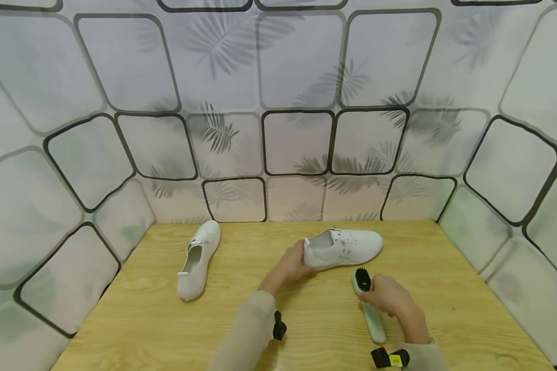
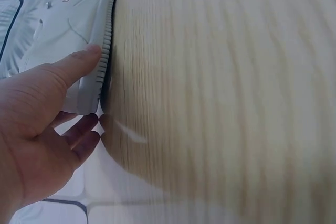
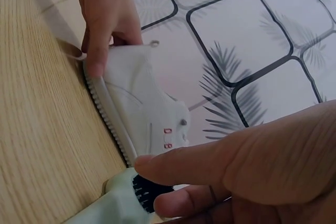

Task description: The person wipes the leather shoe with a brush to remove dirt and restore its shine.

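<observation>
Left hand [image 1: 294, 264] extended, fingers gripping shoe [image 1: 353, 250] | right hand [image 1: 392, 296] nearer, fingers pinching brush [image 1: 373, 319]

A booth-like workspace, its wood-grain tabletop [image 1: 167, 330] walled on three sides by leaf-printed, square-patterned sheeting [image 1: 297, 141].

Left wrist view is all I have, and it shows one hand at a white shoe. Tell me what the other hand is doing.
Observer: The right hand grips a pale green brush.

Operator: Report how that is turned.

Observer: Its black bristles face up toward the head camera.

Operator: Now name anything else out there that I'm missing.

Observer: A second white shoe sits on the table, off to the person's left.
</observation>
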Motion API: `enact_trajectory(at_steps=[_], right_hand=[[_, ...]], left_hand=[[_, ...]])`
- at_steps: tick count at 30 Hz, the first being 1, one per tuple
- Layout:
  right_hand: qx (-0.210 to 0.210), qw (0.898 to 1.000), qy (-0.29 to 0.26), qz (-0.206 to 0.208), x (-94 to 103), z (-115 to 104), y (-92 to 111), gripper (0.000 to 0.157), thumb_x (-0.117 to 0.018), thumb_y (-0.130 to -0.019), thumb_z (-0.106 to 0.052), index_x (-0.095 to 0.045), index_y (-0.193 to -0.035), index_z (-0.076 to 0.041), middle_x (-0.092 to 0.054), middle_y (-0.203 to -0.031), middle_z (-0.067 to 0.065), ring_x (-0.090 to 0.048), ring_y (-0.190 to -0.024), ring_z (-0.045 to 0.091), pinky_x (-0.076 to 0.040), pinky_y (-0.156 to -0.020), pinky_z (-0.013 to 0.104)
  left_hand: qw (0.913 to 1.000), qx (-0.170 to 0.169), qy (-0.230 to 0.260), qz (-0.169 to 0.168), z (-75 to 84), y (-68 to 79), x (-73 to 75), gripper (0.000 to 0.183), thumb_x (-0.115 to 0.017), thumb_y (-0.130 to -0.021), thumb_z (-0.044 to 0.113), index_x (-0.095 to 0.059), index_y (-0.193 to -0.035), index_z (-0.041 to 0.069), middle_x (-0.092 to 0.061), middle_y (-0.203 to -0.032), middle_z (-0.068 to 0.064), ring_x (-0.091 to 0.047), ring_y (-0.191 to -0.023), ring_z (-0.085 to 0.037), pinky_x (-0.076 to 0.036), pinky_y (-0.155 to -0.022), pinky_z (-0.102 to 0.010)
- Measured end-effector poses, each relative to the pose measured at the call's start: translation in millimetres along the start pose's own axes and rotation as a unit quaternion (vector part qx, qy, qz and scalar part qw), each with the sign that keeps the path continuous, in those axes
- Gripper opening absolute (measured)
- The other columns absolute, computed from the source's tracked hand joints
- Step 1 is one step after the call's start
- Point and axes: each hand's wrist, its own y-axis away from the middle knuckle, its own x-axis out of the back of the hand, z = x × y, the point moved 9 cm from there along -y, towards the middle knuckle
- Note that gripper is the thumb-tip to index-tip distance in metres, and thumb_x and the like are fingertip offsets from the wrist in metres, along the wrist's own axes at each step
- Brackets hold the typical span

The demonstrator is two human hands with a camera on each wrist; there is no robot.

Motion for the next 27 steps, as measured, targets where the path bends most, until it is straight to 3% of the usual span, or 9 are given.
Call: enact_trajectory(at_steps=[9,27], right_hand=[[0.016,1.0,-0.01,-0.011,4.5,-3,-1,0.05,-0.07,-0.092,-0.027,-0.042,-0.051,-0.017,-0.03,-0.045,-0.008,-0.03,-0.039,0.007,-0.032,-0.04,0.021],[0.011,0.999,-0.023,-0.029,1.6,1,-3,0.051,-0.071,-0.092,-0.026,-0.043,-0.05,-0.017,-0.033,-0.044,-0.006,-0.029,-0.04,0.007,-0.033,-0.04,0.022]], left_hand=[[0.9999,-0.008,-0.002,0.009,-14.1,19.0,15.8,0.081,-0.084,-0.079,0.021,-0.039,-0.142,-0.003,-0.056,-0.128,-0.018,-0.052,-0.116,-0.033,-0.045,-0.099,-0.044],[0.9999,0.009,0.014,0.001,-33.6,59.7,39.6,0.079,-0.084,-0.08,0.016,-0.038,-0.141,-0.006,-0.057,-0.129,-0.02,-0.056,-0.118,-0.03,-0.045,-0.102,-0.043]])
